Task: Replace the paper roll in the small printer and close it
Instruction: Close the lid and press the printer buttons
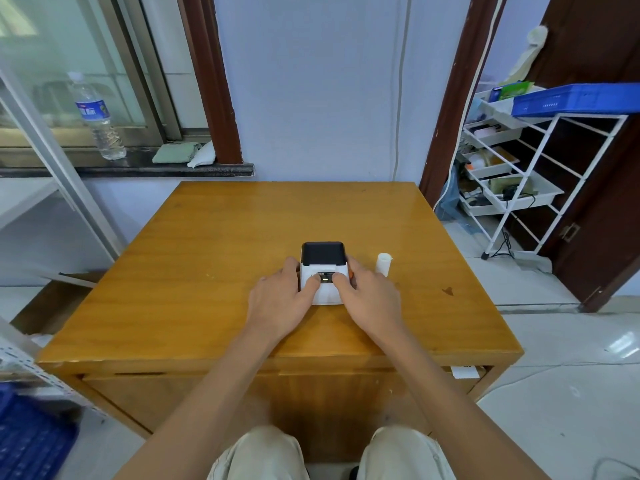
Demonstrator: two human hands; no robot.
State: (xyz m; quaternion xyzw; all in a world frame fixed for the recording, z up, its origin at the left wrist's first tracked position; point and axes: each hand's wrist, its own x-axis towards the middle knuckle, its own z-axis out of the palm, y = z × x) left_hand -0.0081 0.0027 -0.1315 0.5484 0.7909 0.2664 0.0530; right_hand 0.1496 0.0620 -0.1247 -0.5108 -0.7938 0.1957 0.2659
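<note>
A small white printer (323, 261) with a black lid stands near the middle of the wooden table (207, 258). Its lid looks down. My left hand (282, 299) grips its left side, thumb on the white front panel. My right hand (369, 297) grips the right side, thumb beside the small dark display. A white paper roll (383, 264) stands upright on the table just right of the printer, beyond my right hand's fingers and apart from them.
A water bottle (95, 116) and folded cloths (183, 154) sit on the window sill at the back left. A white rack (519, 181) with trays and a blue crate stands at the right. Another blue crate (31, 441) lies on the floor at the left.
</note>
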